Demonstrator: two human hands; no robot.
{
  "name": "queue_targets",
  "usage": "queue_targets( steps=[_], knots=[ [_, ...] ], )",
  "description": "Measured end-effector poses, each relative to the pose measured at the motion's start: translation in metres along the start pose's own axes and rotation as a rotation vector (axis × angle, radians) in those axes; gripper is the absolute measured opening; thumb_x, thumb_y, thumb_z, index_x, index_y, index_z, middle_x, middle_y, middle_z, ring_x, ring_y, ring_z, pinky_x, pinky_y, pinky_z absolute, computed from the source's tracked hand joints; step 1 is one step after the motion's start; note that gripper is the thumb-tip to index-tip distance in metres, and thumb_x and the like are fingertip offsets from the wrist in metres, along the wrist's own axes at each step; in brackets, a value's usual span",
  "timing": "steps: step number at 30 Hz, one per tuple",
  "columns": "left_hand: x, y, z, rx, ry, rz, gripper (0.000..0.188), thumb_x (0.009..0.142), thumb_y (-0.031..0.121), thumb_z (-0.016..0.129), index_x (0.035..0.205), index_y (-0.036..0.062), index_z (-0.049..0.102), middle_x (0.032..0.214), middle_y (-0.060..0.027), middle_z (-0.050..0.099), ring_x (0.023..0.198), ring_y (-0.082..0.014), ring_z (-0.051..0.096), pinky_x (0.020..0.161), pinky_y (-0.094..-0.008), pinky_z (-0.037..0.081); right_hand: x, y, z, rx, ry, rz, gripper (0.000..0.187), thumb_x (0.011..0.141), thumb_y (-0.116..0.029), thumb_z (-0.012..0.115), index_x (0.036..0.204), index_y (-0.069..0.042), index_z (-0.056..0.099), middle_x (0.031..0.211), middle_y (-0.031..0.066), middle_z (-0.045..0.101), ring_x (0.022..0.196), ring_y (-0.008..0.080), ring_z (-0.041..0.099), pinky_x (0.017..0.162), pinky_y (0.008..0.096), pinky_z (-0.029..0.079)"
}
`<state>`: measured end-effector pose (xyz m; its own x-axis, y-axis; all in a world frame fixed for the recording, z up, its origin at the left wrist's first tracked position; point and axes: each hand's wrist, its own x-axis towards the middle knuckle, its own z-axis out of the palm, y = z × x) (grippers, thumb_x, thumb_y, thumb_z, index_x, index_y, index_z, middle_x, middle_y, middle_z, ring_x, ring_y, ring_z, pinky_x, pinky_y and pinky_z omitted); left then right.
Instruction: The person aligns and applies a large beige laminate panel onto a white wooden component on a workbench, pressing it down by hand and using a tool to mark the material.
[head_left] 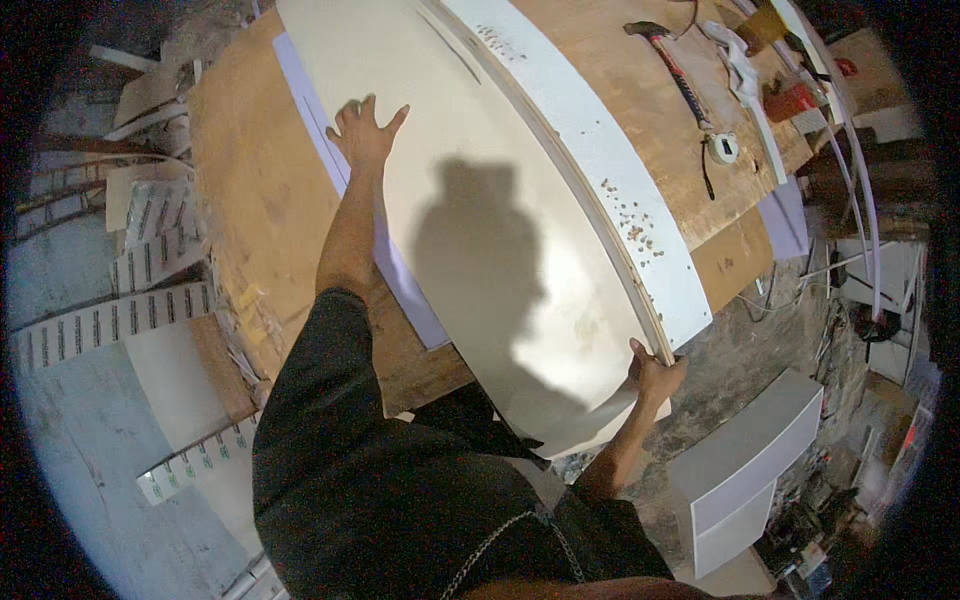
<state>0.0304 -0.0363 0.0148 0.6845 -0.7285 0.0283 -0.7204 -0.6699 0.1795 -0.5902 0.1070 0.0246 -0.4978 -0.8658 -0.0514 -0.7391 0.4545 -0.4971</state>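
A: In the head view, where's the big cream sheet (pixel 480 240)?

B: From the top middle down to the lower middle, across the wooden table (pixel 250 170).

A: And the left hand (pixel 364 136)?

B: Upper left of centre, fingers spread wide over the sheet's left edge, most of the sheet to their right.

A: The right hand (pixel 657 380)?

B: Lower right of centre, at the sheet's near corner, thumb up, fingers bent. I can't tell whether they pinch it.

A: Beside the sheet?

B: A white strip (pixel 600 160) along its right, then a hammer (pixel 680 82), upper right.
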Motion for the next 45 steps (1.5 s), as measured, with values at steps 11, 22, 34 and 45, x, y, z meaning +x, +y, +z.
queue_targets(
  steps=[11, 22, 34, 45],
  knots=[
    [-0.204, 0.047, -0.006, 0.182, -0.170, 0.144, 0.103, 0.078, 0.089, 0.043, 0.160, 0.0332, 0.015, 0.168, -0.0044, 0.004, 0.154, -0.0335, 0.001, 0.104, -0.0852, 0.000, 0.015, 0.031, -0.003, 0.141, -0.114, -0.105, 0.080, 0.054, -0.057, 0.094, 0.096, 0.002, 0.059, 0.087, 0.0198, 0.069, 0.081, 0.0348, 0.069, 0.073, 0.0450, 0.054],
    [-0.208, 0.047, -0.002, 0.159, -0.122, 0.086, 0.101, 0.078, 0.087, 0.047, 0.159, 0.0324, 0.020, 0.168, -0.0044, 0.006, 0.154, -0.0314, 0.003, 0.107, -0.0826, -0.003, 0.026, 0.288, -0.014, 0.304, -0.723, -0.182, 0.048, 0.073, -0.038, 0.086, 0.098, 0.001, 0.076, 0.084, 0.0079, 0.074, 0.072, 0.0151, 0.065, 0.068, 0.0332, 0.052],
    [-0.187, 0.043, 0.003, 0.139, -0.120, 0.085, 0.102, 0.077, 0.088, 0.048, 0.158, 0.0349, 0.019, 0.168, -0.0048, 0.007, 0.154, -0.0343, 0.002, 0.108, -0.0820, -0.001, 0.025, 0.365, -0.045, 0.205, -0.156, -0.145, 0.059, 0.075, -0.046, 0.087, 0.054, -0.004, 0.051, 0.052, 0.0004, 0.052, 0.044, 0.0080, 0.043, 0.043, 0.0309, 0.036],
    [-0.117, 0.015, 0.000, 0.174, -0.128, 0.067, 0.104, 0.076, 0.089, 0.049, 0.159, 0.0349, 0.018, 0.168, -0.0041, 0.008, 0.154, -0.0328, 0.004, 0.109, -0.0811, 0.001, 0.017, 0.218, -0.087, -0.220, -0.329, 0.013, 0.077, 0.061, -0.069, 0.084, 0.089, 0.001, 0.072, 0.081, 0.0162, 0.071, 0.076, 0.0371, 0.069, 0.077, 0.0478, 0.054]
  ],
)
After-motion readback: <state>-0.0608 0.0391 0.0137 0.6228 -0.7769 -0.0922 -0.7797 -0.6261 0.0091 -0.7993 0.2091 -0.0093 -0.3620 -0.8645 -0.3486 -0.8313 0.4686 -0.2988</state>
